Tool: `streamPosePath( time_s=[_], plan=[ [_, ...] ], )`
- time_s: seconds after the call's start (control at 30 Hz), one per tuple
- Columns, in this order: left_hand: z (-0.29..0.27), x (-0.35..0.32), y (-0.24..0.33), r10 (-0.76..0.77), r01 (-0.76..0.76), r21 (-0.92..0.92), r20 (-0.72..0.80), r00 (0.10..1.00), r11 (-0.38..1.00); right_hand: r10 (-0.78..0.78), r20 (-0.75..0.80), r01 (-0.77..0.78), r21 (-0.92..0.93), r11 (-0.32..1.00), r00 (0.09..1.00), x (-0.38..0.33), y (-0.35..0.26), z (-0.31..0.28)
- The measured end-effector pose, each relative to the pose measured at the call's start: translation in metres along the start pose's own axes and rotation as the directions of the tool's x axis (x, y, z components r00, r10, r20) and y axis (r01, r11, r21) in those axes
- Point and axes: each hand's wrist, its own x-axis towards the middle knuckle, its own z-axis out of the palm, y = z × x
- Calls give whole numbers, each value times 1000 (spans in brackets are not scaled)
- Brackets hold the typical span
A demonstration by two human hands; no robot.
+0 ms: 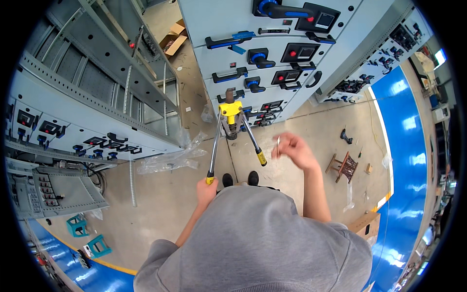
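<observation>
My left hand (206,191) is closed round the grip of one long arm of a yellow-headed hand riveter (230,111). The tool's two metal arms spread apart in a V, and its head points away from me toward the grey cabinet (292,39). The other arm, with a yellow-and-black grip (261,157), hangs free beside my right hand (295,150). That hand is raised, thumb and fingers pinched on a small silvery piece (278,141) too small to name. Black-and-blue handles and rotary switches line the cabinet's drawer fronts beyond the tool.
An open cabinet frame (104,58) stands to the left, with plastic sheeting (170,161) on the floor beside it. Right of me lie a brown wooden stool (343,167) and a cordless drill (346,136). Teal stools (98,246) stand at lower left; a cardboard box (176,39) lies far ahead.
</observation>
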Motion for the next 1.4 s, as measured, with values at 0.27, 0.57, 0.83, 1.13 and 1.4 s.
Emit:
streamPosePath(
  time_s=[0.27, 0.57, 0.83, 1.13, 1.4],
  plan=[
    [-4, -15, 36, 78, -81, 46, 78, 994, 996, -398, -404, 459, 63, 886, 824, 88, -80, 35],
    [1, -24, 21, 111, -112, 9, 116, 987, 994, -311, -302, 398, 290, 870, 901, 96, -89, 65],
    [1, -25, 26, 165, -170, 51, 92, 982, 984, -310, -295, 392, 281, 876, 904, 92, -88, 61],
    [3, -23, 39, 224, -232, 80, 100, 970, 969, -358, -319, 445, 262, 857, 878, 92, -88, 56],
    [7, -25, 29, 203, -205, 8, 122, 972, 979, -421, -298, 468, 106, 877, 857, 89, -98, 56]
  ],
)
